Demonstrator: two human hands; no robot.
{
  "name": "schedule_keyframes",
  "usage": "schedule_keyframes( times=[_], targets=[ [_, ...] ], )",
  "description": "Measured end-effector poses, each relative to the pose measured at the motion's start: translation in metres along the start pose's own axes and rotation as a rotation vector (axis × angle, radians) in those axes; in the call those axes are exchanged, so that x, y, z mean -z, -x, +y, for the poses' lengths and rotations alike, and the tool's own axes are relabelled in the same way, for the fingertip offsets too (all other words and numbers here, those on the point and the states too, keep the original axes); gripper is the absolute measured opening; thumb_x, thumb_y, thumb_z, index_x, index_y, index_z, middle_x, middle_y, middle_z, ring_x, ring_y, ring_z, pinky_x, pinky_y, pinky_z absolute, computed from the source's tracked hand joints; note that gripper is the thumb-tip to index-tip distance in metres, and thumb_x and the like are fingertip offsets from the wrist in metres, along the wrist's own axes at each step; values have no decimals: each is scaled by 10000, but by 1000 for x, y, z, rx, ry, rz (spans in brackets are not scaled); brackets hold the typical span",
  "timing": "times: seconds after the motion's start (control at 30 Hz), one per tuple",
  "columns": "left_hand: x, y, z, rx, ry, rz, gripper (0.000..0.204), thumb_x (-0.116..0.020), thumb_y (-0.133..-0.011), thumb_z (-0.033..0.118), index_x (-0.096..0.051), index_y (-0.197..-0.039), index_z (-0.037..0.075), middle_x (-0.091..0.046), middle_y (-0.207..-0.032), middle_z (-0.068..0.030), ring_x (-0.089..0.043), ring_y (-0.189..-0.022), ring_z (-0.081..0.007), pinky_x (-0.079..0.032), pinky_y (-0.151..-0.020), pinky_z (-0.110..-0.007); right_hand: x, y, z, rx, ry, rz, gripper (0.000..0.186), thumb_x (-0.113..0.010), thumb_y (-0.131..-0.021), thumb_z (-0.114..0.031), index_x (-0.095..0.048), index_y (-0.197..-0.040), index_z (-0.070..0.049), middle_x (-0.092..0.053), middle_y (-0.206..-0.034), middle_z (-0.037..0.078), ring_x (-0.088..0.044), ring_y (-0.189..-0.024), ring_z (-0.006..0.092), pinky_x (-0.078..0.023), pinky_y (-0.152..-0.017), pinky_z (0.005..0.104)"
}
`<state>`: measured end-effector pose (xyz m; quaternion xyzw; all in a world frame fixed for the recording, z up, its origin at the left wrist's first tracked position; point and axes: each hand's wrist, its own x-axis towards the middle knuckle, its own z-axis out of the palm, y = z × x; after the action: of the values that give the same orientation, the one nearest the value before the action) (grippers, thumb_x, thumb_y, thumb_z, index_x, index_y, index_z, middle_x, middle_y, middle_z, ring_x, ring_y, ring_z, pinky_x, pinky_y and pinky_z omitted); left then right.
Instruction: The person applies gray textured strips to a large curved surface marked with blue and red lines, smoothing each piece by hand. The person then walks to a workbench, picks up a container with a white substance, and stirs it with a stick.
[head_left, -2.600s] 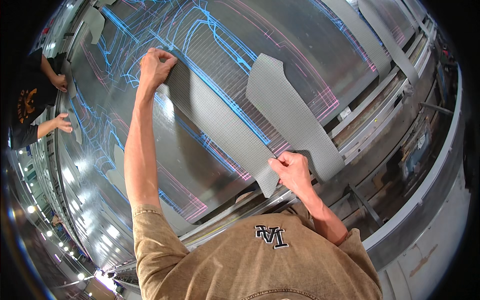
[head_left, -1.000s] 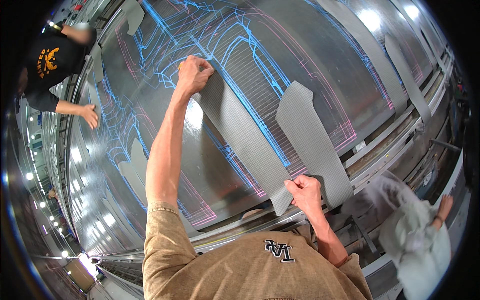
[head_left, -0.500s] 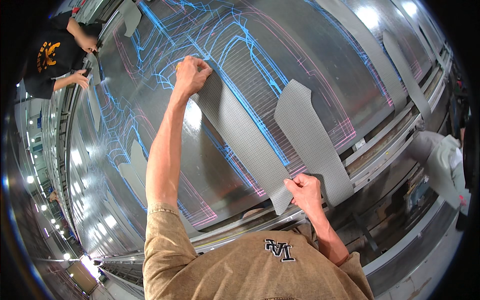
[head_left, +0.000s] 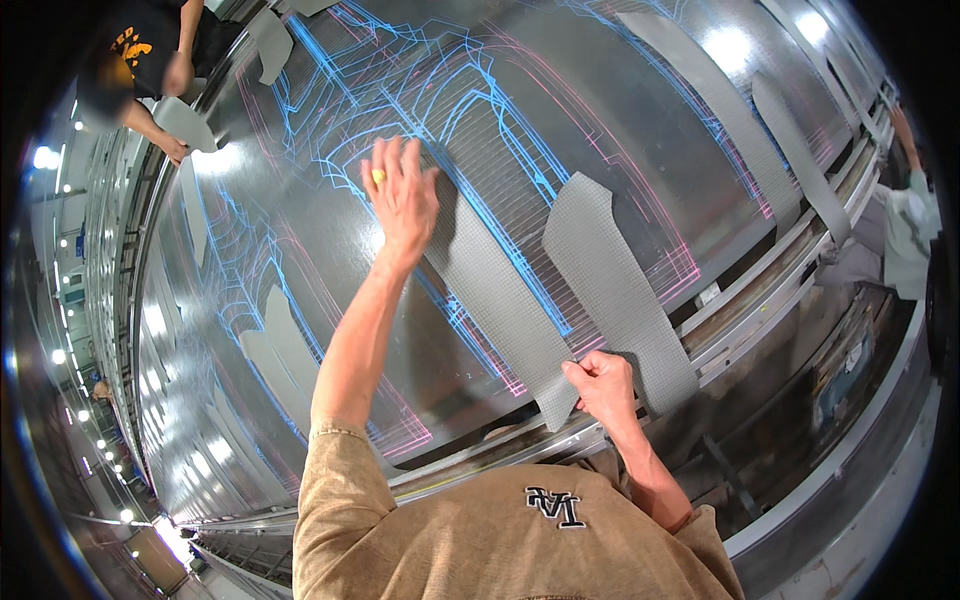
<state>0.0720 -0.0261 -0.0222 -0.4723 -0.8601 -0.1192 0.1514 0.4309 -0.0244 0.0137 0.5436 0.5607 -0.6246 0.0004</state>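
A long grey checked fabric piece (head_left: 500, 290) lies over blue and pink lines on the dark table (head_left: 640, 120). At its far end, my left hand (head_left: 402, 205) is laid palm down with the fingers stretched out, a yellow band on one finger. The near end hangs a little over the table's front edge, where my right hand (head_left: 605, 388) pinches its right border. To the right of this strip lies a second, wider grey checked piece (head_left: 615, 265), its near end also passing over the edge. My left hand hides the first strip's far tip.
Another person (head_left: 140, 75) stands across the table at the far left, one hand by a grey piece (head_left: 186, 124). More grey strips lie at the right (head_left: 715, 90) and left (head_left: 278, 350). A metal rail (head_left: 740, 315) borders the near edge. A person in pale green (head_left: 908, 235) is at the far right.
My left hand has gone from a pinch at the strip's far end to flat, spread fingers. My right hand keeps its pinch. The person at the far left has shifted their arms.
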Motion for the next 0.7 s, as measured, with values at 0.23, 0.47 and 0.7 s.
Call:
schedule_keyframes(
  times=[0.23,0.47,0.7],
  targets=[
    [11,32,-3,-130,101,-445,751,-382,-997,522,-220,-1529,17,-167,-1606,-185,-134,-1493,-344,-100,-1200,-505,0,0,1,11,-12,-7,327,-731,-825,-155,-573,-611,35,-552,-501,59,-535,-418,100,-440,-390,296],
    [5,17,-42,38,-85,-438,739,-280,-1016,510,-170,-1529,-10,-112,-1611,-208,-84,-1496,-369,-71,-1186,-561,0,2,1,7,-18,-4,333,-749,-799,-180,-571,-605,24,-546,-495,88,-534,-426,132,-464,-436,325],
    [48,96,62,-256,58,-607,799,-371,-996,471,-102,-1515,-73,-37,-1580,-310,-18,-1482,-434,-44,-1200,-536,-2,8,3,231,406,86,294,-740,-799,-232,-597,-675,-6,-605,-616,228,-616,-636,439,-495,-643,523]
  ],
)
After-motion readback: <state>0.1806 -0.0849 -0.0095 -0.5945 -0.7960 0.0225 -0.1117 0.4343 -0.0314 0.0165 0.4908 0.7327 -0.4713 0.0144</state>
